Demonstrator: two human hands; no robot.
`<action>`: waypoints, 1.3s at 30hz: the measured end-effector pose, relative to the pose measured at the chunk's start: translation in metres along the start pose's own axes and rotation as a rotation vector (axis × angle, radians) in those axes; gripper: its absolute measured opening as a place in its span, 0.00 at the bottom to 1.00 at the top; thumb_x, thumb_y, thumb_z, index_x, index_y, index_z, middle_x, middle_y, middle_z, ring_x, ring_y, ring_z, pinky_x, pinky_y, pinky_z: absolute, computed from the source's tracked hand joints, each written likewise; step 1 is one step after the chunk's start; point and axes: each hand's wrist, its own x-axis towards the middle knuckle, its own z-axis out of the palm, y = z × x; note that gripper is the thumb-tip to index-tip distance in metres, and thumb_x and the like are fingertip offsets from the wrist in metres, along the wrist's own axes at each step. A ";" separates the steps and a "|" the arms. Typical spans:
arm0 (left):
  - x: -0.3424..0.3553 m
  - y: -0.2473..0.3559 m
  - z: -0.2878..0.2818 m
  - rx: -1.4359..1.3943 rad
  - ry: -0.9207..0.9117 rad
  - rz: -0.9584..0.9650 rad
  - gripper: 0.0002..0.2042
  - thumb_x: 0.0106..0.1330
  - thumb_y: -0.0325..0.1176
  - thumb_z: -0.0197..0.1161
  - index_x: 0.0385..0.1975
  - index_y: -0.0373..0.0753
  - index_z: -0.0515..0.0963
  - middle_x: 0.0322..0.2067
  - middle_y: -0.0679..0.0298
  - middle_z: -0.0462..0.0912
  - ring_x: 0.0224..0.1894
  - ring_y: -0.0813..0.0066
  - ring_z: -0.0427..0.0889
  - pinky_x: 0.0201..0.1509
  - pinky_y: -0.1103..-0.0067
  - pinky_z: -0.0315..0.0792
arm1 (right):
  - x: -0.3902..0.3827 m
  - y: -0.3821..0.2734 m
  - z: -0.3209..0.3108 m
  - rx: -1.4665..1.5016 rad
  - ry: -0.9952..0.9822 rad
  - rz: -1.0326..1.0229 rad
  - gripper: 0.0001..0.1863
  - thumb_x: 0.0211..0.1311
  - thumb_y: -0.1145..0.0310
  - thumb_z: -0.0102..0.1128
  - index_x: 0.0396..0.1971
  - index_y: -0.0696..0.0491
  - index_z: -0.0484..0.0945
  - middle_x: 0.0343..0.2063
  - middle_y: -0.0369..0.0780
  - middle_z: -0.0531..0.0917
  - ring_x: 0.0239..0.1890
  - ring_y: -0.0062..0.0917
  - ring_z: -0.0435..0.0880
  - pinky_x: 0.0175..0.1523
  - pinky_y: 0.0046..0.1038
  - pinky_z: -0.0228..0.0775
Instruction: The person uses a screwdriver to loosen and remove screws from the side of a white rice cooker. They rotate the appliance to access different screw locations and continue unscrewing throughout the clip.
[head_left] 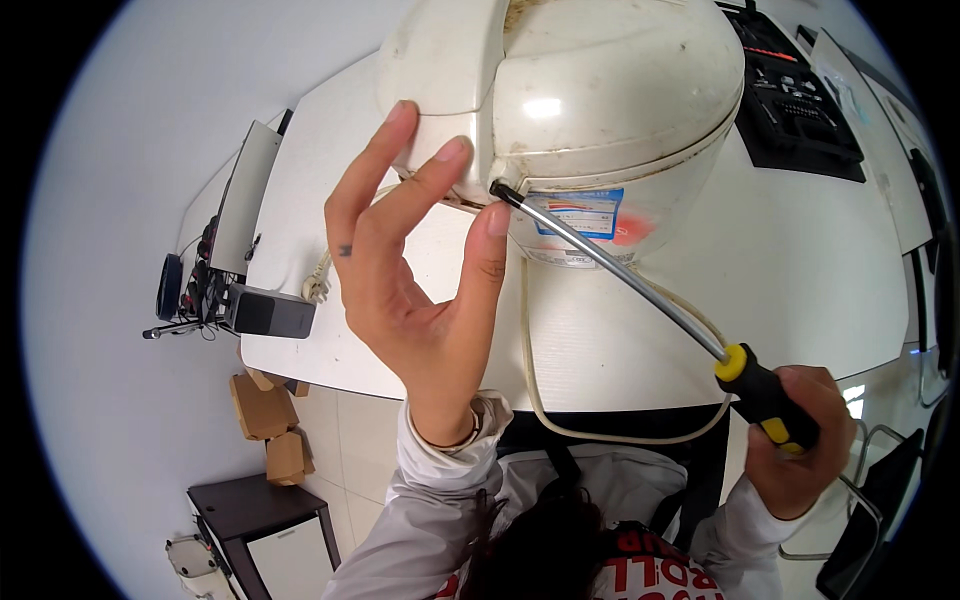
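A cream-coloured rice cooker point(610, 90) with stains on its lid stands at the far side of the white table point(800, 300). My right hand point(805, 450) is wrapped round the black-and-yellow handle of a long screwdriver point(640, 280). Its dark tip meets the cooker's side at the joint below the lid. My left hand point(410, 270) has its fingers spread, two fingertips resting on the cooker's hinge part. The left thumb is up close to the screwdriver's tip. Whether a screw sits under the tip is hidden.
The cooker's cord point(530, 370) loops over the table's near edge; its plug point(315, 286) lies at the left. A black tool case point(800, 110) sits at the back right. On the left are a monitor point(243, 195), a grey box point(270, 311) and, on the floor, cardboard boxes point(263, 405).
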 end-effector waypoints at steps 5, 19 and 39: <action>0.000 0.000 -0.001 -0.005 0.002 -0.003 0.15 0.53 0.24 0.63 0.42 0.35 0.74 0.52 0.51 0.69 0.54 0.63 0.70 0.52 0.70 0.70 | 0.016 -0.008 -0.024 -0.138 -0.129 -0.159 0.29 0.29 0.75 0.61 0.42 0.57 0.70 0.25 0.48 0.77 0.20 0.29 0.79 0.21 0.22 0.71; -0.004 -0.001 -0.003 -0.026 0.038 -0.057 0.15 0.52 0.25 0.65 0.41 0.35 0.76 0.52 0.51 0.70 0.52 0.63 0.73 0.50 0.71 0.72 | -0.005 -0.016 0.010 0.339 0.118 0.497 0.27 0.45 0.53 0.64 0.35 0.62 0.71 0.20 0.39 0.75 0.19 0.17 0.72 0.26 0.16 0.62; -0.003 0.001 0.005 -0.161 0.043 -0.081 0.17 0.54 0.27 0.64 0.43 0.33 0.70 0.53 0.47 0.67 0.56 0.61 0.68 0.53 0.67 0.71 | -0.040 -0.024 0.039 0.576 0.168 0.605 0.25 0.50 0.60 0.62 0.40 0.64 0.69 0.31 0.45 0.76 0.26 0.23 0.79 0.33 0.19 0.70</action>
